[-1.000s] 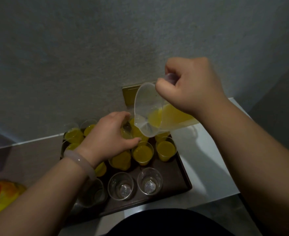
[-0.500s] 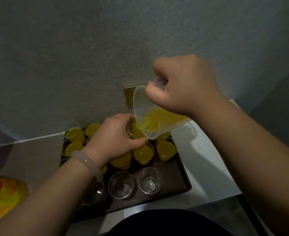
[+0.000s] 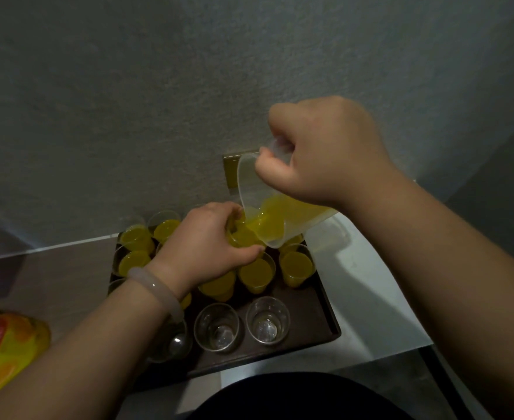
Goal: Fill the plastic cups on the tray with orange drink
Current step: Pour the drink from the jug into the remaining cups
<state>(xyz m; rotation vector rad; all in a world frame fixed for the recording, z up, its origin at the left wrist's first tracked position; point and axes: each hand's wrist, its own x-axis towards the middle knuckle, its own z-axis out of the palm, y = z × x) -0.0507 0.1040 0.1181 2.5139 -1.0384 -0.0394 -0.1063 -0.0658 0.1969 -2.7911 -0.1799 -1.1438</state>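
The jug point(image 3: 251, 189) has been tipped further than half a second back and brought down and to the left. Its spout now sits right at the rim of the back cup point(image 3: 243, 236), where earlier it was held higher. The orange drink point(image 3: 276, 221) has run forward and is pooled against the spout. The left hand point(image 3: 207, 244) has barely been shifted.

The jug's handle is wrapped by the fingers of the right hand point(image 3: 325, 156), curled fully round it. The back cup is gripped by the left hand, thumb on the near side and fingers round the far side. It's kept upright on the tray point(image 3: 330, 316), in the middle of the pack. Whether a stream is actually running can't be made out, since the spout and the cup rim overlap.

So this cup is probably being filled right now, or is just about to be. Most cups around it are already topped up, e.g. the filled cup point(image 3: 296, 265) at the right edge. At least three are left dry in the near row: the middle empty cup point(image 3: 217, 327), the right empty cup point(image 3: 267, 319), and a third half hidden under the left wrist. The job is reckoned to be mostly done.

Not much drink is left in the jug, so a refill may be needed. A yellow-and-red pack point(image 3: 4, 353) is seen at the far left. The tray is set on the pale worktop point(image 3: 370, 298).
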